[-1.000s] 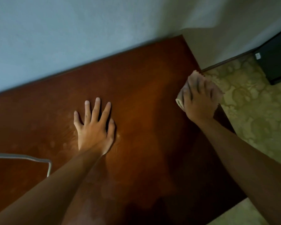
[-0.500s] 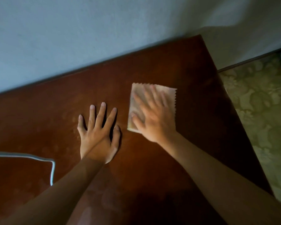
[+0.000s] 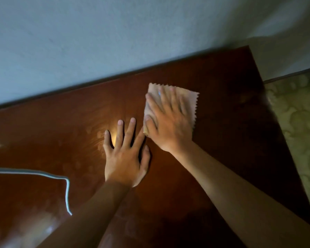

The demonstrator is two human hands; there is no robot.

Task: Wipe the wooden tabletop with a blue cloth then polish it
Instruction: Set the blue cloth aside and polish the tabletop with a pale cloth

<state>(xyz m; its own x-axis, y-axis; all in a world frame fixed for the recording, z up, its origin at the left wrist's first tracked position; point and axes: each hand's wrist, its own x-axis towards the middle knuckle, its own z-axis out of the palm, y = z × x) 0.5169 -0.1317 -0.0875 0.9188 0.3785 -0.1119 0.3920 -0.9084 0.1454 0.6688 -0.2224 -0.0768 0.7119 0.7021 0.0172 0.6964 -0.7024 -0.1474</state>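
A dark reddish wooden tabletop [image 3: 222,108] fills most of the view and runs up against the wall. A small pale cloth [image 3: 191,101] with zigzag edges lies flat on it, looking beige in this dim light. My right hand [image 3: 168,120] presses down on the cloth with its fingers spread and straight. My left hand [image 3: 126,156] lies flat on the bare wood just left of the cloth, fingers spread, its index finger almost touching my right thumb. Faint smudges mark the wood to the left of my left hand.
A thin white cable [image 3: 61,179] bends across the table at the lower left. A pale wall [image 3: 115,42] borders the table's far edge. Patterned greenish floor [image 3: 297,122] lies beyond the table's right edge.
My right hand has slid the cloth from the table's right edge leftward to beside my left hand. The left hand stays flat on the wood.
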